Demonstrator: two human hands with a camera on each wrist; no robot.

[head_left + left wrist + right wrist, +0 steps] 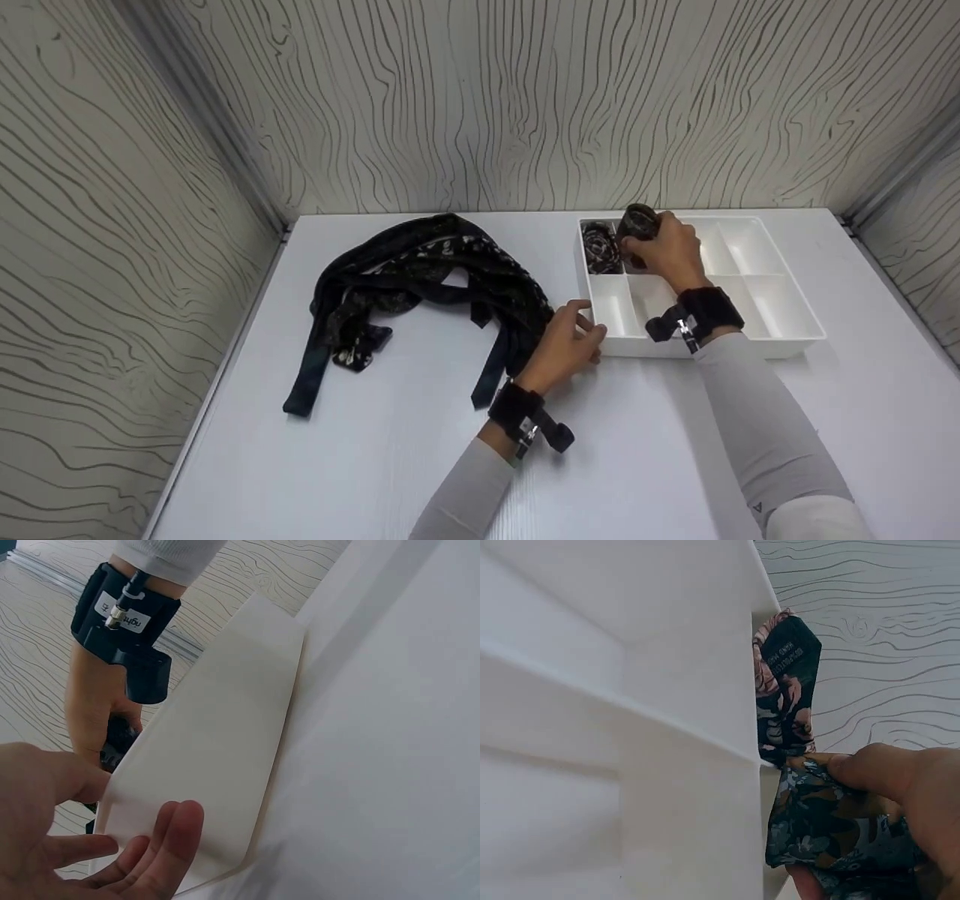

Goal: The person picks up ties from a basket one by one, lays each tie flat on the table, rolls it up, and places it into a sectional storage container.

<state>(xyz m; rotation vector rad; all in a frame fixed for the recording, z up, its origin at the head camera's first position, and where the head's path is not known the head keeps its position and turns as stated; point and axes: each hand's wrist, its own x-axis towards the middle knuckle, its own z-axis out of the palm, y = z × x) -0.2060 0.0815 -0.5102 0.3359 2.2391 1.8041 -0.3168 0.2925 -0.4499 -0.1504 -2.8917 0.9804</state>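
Note:
My right hand [675,251] pinches a rolled dark floral necktie [639,223] between thumb and fingers, over the second back compartment from the left of a white divided tray [780,349]. The right wrist view shows the roll's patterned cloth [840,832] next to another rolled necktie [787,682]. That other roll sits in the back left compartment. At the tray's front left corner, my left hand [562,349] touches the wall with loosely bent fingers. Left of the tray lies a heap of loose dark neckties [517,281], some patterned; its right end is partly behind the left hand.
The tray stands near the back wall [465,112], which has a wood-line pattern. White dividers [739,276] split it into several compartments. A white table [390,465] spreads in front, with patterned side panels at left and right.

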